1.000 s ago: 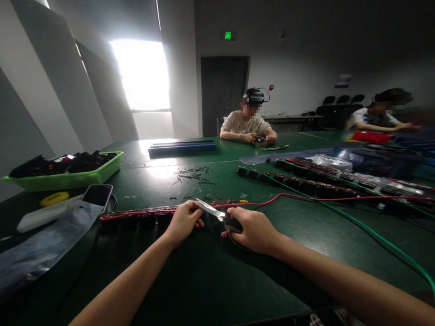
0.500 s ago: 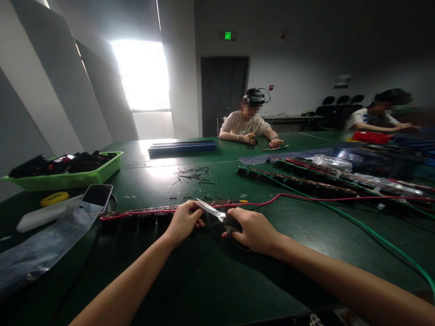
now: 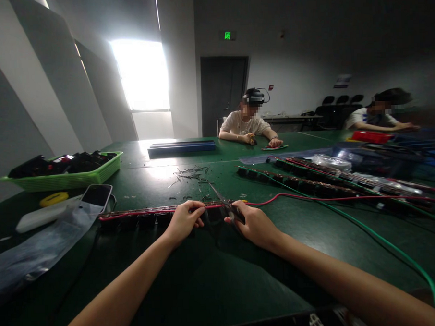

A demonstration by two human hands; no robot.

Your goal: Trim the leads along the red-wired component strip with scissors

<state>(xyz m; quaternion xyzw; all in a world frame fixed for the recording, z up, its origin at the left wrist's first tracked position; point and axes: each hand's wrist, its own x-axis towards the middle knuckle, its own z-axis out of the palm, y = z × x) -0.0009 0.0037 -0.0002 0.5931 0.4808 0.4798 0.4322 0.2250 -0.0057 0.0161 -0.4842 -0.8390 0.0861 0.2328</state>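
Note:
My left hand [image 3: 184,220] is closed on a long strip of black parts [image 3: 140,216] with a red wire along its top, lying across the green table [image 3: 215,273]. My right hand [image 3: 254,225] grips a pair of scissors [image 3: 224,205] whose thin blades point up and away over the strip, near the red wire [image 3: 294,197]. The two hands sit close together at the strip's right end.
A green basket [image 3: 65,178] of dark parts stands at the left, with a phone [image 3: 97,194], yellow tape measure [image 3: 54,198] and plastic bag [image 3: 37,250] nearby. Wire offcuts [image 3: 191,173] lie mid-table. More strips and a green cable [image 3: 353,222] run right. Two people sit across.
My right hand has moved forward and turned the scissors, so the blades now point away over the strip instead of leftward. My left hand stayed on the strip.

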